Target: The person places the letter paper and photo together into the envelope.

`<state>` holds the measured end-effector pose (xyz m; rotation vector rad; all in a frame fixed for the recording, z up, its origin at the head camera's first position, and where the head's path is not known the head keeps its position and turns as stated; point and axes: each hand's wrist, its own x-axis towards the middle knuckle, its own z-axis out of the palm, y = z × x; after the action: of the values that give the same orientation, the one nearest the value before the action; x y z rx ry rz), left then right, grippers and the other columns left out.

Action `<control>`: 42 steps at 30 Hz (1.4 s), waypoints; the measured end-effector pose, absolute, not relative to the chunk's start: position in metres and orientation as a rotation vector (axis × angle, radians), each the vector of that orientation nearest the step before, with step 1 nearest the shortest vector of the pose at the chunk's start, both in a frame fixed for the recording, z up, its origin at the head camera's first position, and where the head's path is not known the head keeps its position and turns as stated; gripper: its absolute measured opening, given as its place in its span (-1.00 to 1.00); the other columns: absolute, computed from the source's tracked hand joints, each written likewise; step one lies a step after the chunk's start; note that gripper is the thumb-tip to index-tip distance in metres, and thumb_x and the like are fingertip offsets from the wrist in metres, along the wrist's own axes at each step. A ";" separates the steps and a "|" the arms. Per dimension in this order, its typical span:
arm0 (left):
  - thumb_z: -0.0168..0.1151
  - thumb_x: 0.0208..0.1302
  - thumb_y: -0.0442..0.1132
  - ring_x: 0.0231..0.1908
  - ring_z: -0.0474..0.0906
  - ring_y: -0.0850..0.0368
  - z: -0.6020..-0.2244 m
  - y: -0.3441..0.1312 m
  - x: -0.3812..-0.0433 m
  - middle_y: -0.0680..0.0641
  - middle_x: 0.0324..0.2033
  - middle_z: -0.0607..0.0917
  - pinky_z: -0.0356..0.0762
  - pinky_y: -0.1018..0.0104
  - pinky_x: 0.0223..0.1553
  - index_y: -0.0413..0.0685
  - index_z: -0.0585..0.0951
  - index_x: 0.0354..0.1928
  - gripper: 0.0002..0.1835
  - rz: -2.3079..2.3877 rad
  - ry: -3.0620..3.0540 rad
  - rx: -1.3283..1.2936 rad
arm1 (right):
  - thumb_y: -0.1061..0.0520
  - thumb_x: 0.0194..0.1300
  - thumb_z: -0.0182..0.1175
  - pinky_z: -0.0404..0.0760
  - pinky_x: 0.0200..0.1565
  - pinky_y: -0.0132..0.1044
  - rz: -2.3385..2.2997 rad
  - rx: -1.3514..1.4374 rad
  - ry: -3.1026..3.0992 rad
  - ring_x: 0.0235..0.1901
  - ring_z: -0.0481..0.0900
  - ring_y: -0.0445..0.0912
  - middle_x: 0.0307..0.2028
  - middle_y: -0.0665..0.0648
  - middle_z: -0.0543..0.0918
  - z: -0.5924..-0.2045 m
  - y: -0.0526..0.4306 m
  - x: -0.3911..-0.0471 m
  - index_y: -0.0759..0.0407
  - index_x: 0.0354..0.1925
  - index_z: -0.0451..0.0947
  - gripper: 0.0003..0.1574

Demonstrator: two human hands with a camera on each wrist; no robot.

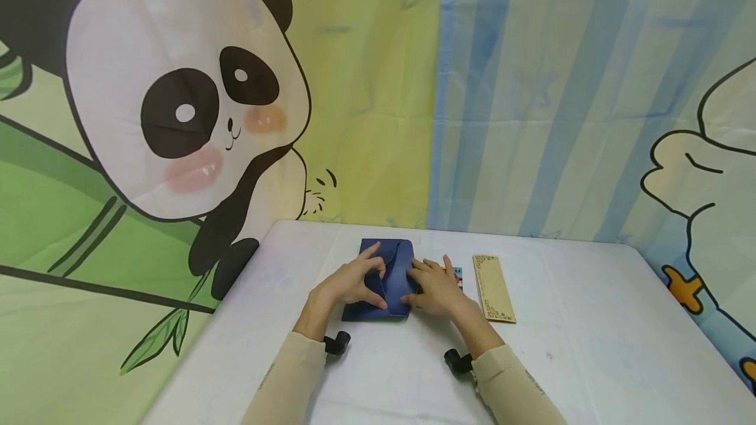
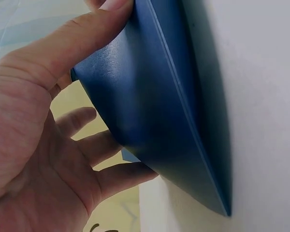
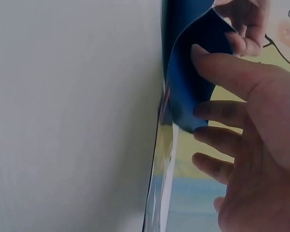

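Note:
A dark blue paper envelope (image 1: 397, 294) lies on the white table with its flap lifted and bent. My left hand (image 1: 352, 277) is over its left half, thumb and index finger curled around the raised paper. From the left wrist view, the thumb lies on one face of the envelope (image 2: 135, 96) and other fingers reach its far edge. At the right edge is my right hand (image 1: 437, 287), fingers spread. In the right wrist view its thumb touches the flap (image 3: 188, 92), with fairly straight fingers at the edge. Partly hidden under this hand is a small colourful card (image 1: 458, 275).
A tan card (image 1: 494, 288) with an ornate brown border lies to the right of the right hand. The white tabletop (image 1: 590, 333) ends at a printed cloth backdrop with a panda. In the right wrist view, a glossy clear edge (image 3: 159, 183) stands beside the envelope.

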<state>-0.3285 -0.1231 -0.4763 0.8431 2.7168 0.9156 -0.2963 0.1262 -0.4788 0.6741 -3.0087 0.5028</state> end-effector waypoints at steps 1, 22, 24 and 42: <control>0.73 -0.13 0.11 0.49 0.25 -0.43 -0.476 -0.123 -0.328 -0.04 0.69 -0.05 0.48 -0.21 0.20 0.38 0.47 -0.23 -0.44 0.914 2.718 0.838 | -0.25 0.29 0.42 -0.23 0.51 0.43 0.512 0.670 -3.006 0.53 0.24 0.30 0.52 0.27 0.37 -0.478 0.128 -0.297 0.15 0.40 0.50 -0.13; 0.75 -0.15 0.08 0.46 0.30 -0.45 -0.481 -0.119 -0.328 -0.09 0.69 -0.05 0.52 -0.19 0.14 0.41 0.48 -0.22 -0.43 0.911 2.730 0.845 | -0.23 0.30 0.40 -0.14 0.47 0.51 0.524 0.538 -3.028 0.48 0.29 0.37 0.50 0.36 0.37 -0.481 0.178 -0.302 0.19 0.43 0.46 -0.10; 0.75 -0.15 0.07 0.46 0.29 -0.46 -0.481 -0.118 -0.328 -0.09 0.68 -0.05 0.51 -0.20 0.14 0.39 0.48 -0.22 -0.43 0.915 2.725 0.846 | -0.23 0.30 0.41 -0.15 0.46 0.51 0.529 0.518 -3.041 0.48 0.29 0.37 0.50 0.36 0.37 -0.482 0.181 -0.301 0.20 0.42 0.46 -0.09; 0.75 -0.14 0.04 0.51 0.19 -0.45 -0.479 -0.120 -0.326 -0.11 0.68 -0.01 0.43 -0.31 0.26 0.36 0.49 -0.20 -0.43 0.918 2.724 0.819 | -0.20 0.12 0.56 -0.18 0.48 0.47 0.526 0.490 -3.118 0.49 0.25 0.37 0.50 0.35 0.37 -0.480 0.191 -0.304 0.17 0.47 0.39 0.09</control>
<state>-0.3259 -0.1203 -0.4787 0.8185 2.7240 0.9176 -0.3038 0.1912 -0.4798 0.4899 -3.1185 0.5263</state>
